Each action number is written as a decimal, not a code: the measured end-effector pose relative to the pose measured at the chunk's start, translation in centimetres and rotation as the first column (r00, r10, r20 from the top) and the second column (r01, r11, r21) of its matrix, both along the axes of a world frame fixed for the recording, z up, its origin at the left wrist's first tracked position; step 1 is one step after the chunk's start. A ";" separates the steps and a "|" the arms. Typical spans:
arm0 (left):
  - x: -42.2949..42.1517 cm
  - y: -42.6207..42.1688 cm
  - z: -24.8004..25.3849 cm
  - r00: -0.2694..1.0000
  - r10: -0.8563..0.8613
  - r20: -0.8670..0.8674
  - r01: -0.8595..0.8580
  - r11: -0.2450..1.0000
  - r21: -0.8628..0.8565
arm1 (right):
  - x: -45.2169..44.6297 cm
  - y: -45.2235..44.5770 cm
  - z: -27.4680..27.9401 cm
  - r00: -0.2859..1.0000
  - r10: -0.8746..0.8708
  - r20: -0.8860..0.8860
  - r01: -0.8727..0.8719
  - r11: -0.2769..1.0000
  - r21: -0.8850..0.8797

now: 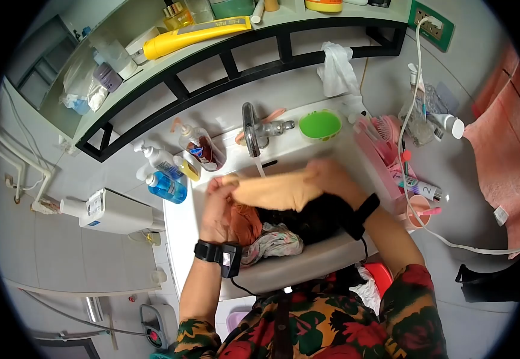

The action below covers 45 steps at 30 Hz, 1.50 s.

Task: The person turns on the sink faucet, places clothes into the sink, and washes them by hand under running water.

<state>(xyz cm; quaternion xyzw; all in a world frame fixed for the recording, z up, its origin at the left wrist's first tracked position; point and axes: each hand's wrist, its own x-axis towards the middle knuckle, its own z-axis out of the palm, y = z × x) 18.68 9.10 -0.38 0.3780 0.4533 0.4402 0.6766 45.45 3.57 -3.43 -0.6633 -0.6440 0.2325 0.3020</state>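
Note:
A light orange cloth (278,189) is stretched between my two hands over the sink (331,258). My left hand (219,206) grips its left end, and my right hand (327,178) grips the right end. Water runs from the silver faucet (249,128) just behind the cloth. Below it in the basin lie a darker orange cloth (245,225), a white patterned cloth (275,242) and a black cloth (314,222). Each wrist wears a black strap.
Pump bottles (201,146) and a blue bottle (167,188) stand at the sink's left. A green soap dish (320,125) sits behind the basin. On the right are a pink organizer (379,157), a pink cup (418,212) and a hanging white cable (405,128).

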 end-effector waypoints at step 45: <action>4.5 -0.3 -12.5 -0.197 -0.146 -0.969 0.745 0.621 -0.245 | -4.6 2.9 -10.3 0.917 0.307 0.254 -0.114 0.813 -0.571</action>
